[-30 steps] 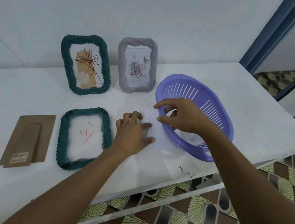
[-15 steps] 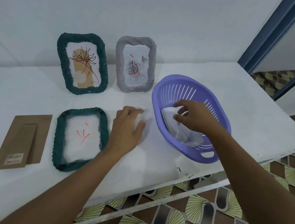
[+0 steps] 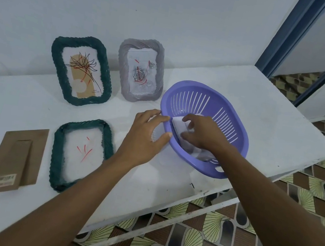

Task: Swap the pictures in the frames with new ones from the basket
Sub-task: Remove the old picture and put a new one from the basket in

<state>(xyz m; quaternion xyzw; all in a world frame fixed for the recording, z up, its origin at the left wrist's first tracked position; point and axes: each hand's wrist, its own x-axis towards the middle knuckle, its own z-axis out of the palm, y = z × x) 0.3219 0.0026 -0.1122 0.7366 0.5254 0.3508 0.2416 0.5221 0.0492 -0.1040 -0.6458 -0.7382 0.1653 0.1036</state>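
Through the head camera, my right hand (image 3: 201,133) is down inside the basket (image 3: 169,100). Its thumb and fingers are curled round the edge of the white pictures (image 3: 176,124) leaning on the wall, so I read that as a grasp on the stack; how many sheets it has I cannot tell. My left hand (image 3: 146,135) sits just outside that grip, fingers fairly straight and spread against the rim, holding nothing I can make out. Something pale shows under the palm, too washed out to name. Farther out from the left hand lies the flat frame (image 3: 55,154), with the backing board (image 3: 16,158) beyond it. My worries are pinching several sheets at once, creasing them on the lift, or dragging the light basket toward the table (image 3: 276,125) edge under my wrist if the left hand slips.
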